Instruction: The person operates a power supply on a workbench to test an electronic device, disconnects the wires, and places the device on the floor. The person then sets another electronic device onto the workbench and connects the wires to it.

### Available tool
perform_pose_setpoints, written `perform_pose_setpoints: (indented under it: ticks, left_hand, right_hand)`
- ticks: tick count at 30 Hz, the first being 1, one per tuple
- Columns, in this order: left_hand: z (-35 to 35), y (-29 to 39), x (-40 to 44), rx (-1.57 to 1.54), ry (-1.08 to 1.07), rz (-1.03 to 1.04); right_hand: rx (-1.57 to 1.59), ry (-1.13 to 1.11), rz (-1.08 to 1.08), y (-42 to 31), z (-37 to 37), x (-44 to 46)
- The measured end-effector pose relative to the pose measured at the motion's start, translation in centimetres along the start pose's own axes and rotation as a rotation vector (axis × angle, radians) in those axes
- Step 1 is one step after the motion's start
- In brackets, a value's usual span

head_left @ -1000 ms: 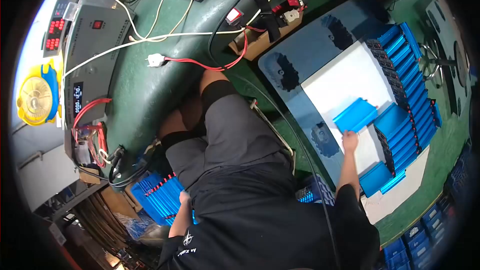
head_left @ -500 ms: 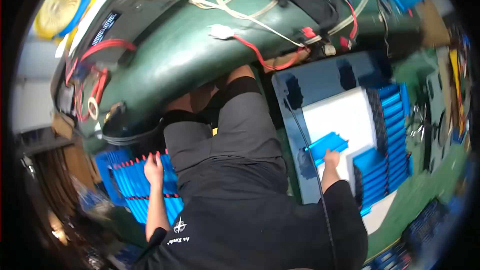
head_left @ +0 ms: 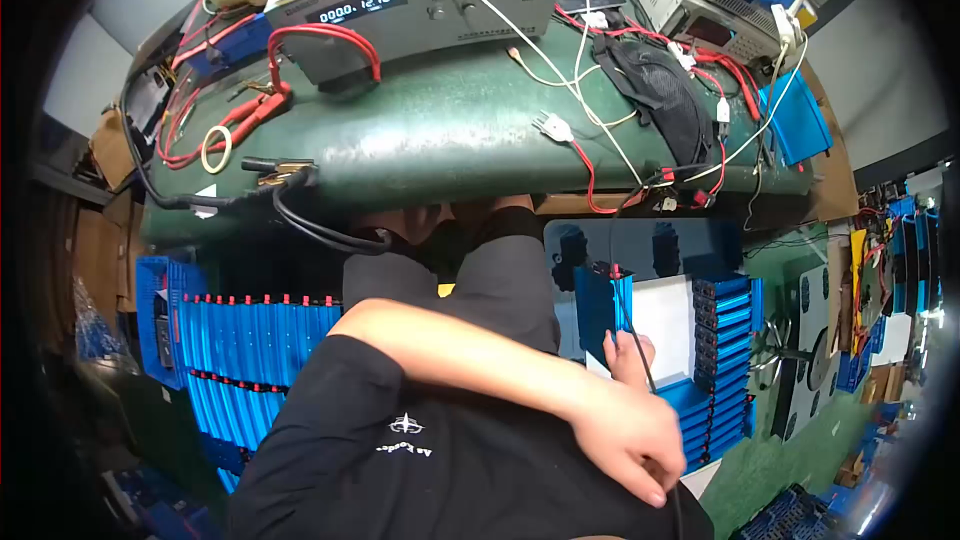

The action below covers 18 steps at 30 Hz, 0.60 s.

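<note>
My right hand (head_left: 632, 355) is closed at the lower end of a blue-wrapped battery pack (head_left: 597, 305) with a red tip, above a dark board with a white sheet (head_left: 665, 315). My left arm crosses my body, and my left hand (head_left: 635, 440) is in front of my right forearm. Its fingers are curled around where a black cable (head_left: 638, 338) passes; the grip itself is partly hidden. Beside the white sheet stand stacked blue battery packs (head_left: 735, 370). More blue packs with red tips (head_left: 260, 330) stand in rows at my left, next to a blue crate (head_left: 160, 340).
Ahead is a green-covered bench (head_left: 430, 125) carrying a grey power unit with a lit display (head_left: 365, 5), red leads (head_left: 255, 115), a white plug (head_left: 552, 127) and a black bag (head_left: 660, 105). Another grey panel (head_left: 815, 340) stands at the right on the green floor.
My left hand has left the packs at the left and swung across my body to the right. The battery pack in my right hand has turned more upright. My view has tilted up toward the bench.
</note>
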<state>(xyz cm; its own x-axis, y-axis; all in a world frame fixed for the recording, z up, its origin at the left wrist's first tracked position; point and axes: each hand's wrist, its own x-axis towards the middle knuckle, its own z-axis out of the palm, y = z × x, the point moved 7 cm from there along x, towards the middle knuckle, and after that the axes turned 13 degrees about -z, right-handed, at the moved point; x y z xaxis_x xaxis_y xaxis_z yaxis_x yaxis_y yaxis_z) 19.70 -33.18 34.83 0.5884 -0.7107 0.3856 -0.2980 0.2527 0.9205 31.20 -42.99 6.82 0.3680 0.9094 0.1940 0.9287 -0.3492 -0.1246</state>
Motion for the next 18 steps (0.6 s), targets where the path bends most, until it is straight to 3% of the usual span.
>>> perform_pose_setpoints:
  ticks: [1,5,9,13,16,18]
  left_hand:
    - [-0.1,1.0,0.9,0.038,-0.052,-0.017]
    - [-0.2,3.5,3.3,0.285,0.31,0.323]
    - [0.3,2.8,4.0,0.419,0.427,0.213]
    - [-0.4,3.8,2.4,0.656,0.575,0.357]
    - [-0.6,3.5,0.6,0.523,0.342,0.134]
    - [-0.2,2.5,-5.2,0.411,0.369,0.049]
  right_hand:
    - [-0.007,0.002,-0.004,-1.1,-1.5,1.3]
    - [0.026,0.134,-0.162,-6.0,-6.3,6.3]
    - [0.117,0.244,-0.337,-10.9,-9.0,11.5]
    - [0.22,0.339,-0.477,-13.5,-11.8,16.2]
    - [0.374,0.323,-0.321,-12.5,-12.6,17.4]
    - [0.569,0.239,-0.157,-11.1,-12.4,17.2]
